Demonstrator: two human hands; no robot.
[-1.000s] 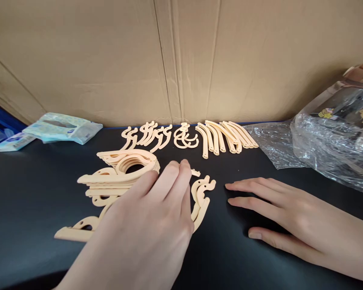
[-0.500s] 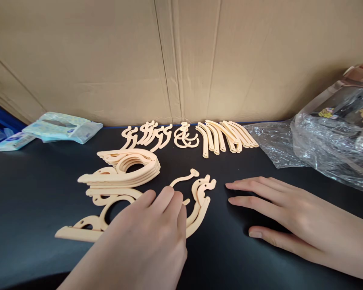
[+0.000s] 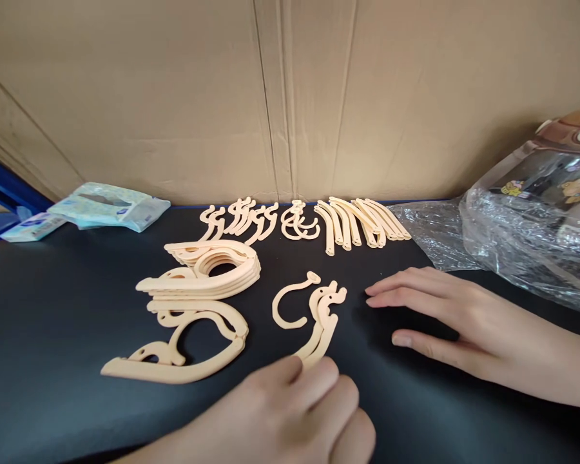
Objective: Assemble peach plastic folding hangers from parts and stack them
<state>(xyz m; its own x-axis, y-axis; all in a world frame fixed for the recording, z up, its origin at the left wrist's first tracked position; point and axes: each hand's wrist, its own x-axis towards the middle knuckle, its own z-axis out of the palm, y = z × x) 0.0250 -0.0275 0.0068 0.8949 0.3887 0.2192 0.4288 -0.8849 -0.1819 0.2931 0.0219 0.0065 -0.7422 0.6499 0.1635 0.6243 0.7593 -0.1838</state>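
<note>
My left hand (image 3: 294, 412) is closed at the front of the black table, thumb and finger at the near end of a pair of curved beige hanger arms (image 3: 325, 328); their lower ends are hidden by it. Behind them lies a loose beige hanger hook (image 3: 283, 309). To the left, a folded beige hanger (image 3: 207, 368) rests flat, and a stack of similar folded hangers (image 3: 222, 283) sits just beyond it. My right hand (image 3: 464, 322) is open over the table on the right, its fingers stretched toward the curved arms, holding nothing.
Along the back lie short curved beige pieces (image 3: 241, 216), several hooks (image 3: 299, 225) and a row of longer arms (image 3: 350, 222). Tissue packs (image 3: 111, 205) are at the back left. Clear plastic wrap (image 3: 493, 238) and a bottle (image 3: 568, 167) occupy the right. A cardboard wall (image 3: 198, 96) stands behind.
My left hand has moved right and nearer from the folded hanger to the curved arms, uncovering the hanger and the hook. My right hand stays open, little moved.
</note>
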